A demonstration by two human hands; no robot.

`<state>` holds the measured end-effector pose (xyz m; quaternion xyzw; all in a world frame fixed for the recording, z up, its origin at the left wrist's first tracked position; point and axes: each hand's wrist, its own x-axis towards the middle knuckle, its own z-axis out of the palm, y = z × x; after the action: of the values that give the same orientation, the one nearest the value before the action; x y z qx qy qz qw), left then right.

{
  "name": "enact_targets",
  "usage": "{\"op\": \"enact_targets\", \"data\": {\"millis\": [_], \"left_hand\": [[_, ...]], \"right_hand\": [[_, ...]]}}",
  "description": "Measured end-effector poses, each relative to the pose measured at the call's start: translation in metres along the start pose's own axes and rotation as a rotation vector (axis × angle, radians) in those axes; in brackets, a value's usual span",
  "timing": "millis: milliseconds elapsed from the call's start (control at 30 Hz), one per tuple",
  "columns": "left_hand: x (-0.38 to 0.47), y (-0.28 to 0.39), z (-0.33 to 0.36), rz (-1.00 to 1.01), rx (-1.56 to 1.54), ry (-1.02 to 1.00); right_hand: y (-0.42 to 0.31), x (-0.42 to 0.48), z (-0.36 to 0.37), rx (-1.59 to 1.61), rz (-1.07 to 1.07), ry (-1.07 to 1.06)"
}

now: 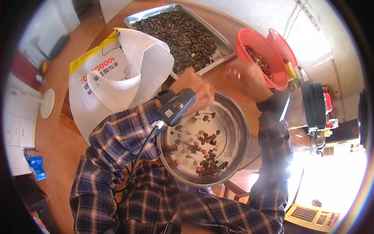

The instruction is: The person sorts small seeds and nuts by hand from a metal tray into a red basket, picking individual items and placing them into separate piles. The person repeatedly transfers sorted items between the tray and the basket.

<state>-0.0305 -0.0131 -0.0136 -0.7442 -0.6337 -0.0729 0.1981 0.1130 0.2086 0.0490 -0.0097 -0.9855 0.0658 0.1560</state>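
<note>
A round stainless steel basin [232,125] lies before me, with scattered peanuts [204,151] and dark, dried, shrivelled pieces [213,169] in it. My left hand [194,90], fingers curled, hangs over the basin's far left rim, close to a metal tray [226,45] filled with similar dark pieces. What its fingers may hold is hidden. Motion blurs my right hand [245,76], which is raised beside a red plastic basket [279,68] containing peanuts [259,63]. Its fingers look bent, but whether they hold anything is unclear.
A white bag [81,112] with a yellow edge and printing stands left of the tray, its mouth gaping. Another red basket [282,44], jars [290,70] and a dark-lidded clear container [296,112] line the right side. A cable [140,149] runs from the device on my left wrist.
</note>
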Motion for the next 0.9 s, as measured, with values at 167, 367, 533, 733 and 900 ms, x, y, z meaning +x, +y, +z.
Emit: {"op": "enact_targets", "data": {"millis": [167,367,533,733,900], "left_hand": [[-0.002,0.007,-0.005,-0.139,0.071,-0.042],[-0.001,0.017,-0.012,-0.304,0.097,0.024],[-0.001,0.022,-0.016,-0.356,0.083,-0.029],[0.0,-0.002,-0.013,-0.327,-0.012,0.381],[0.001,-0.014,0.003,-0.345,-0.168,0.423]], "right_hand": [[-0.026,0.009,-0.021,0.185,0.098,0.548],[-0.071,-0.043,-0.03,0.251,0.125,0.073],[-0.097,-0.076,-0.017,0.266,-0.108,-0.127],[-0.076,-0.076,0.03,0.245,-0.12,-0.084],[-0.063,-0.085,0.034,0.181,-0.022,-0.039]]}}
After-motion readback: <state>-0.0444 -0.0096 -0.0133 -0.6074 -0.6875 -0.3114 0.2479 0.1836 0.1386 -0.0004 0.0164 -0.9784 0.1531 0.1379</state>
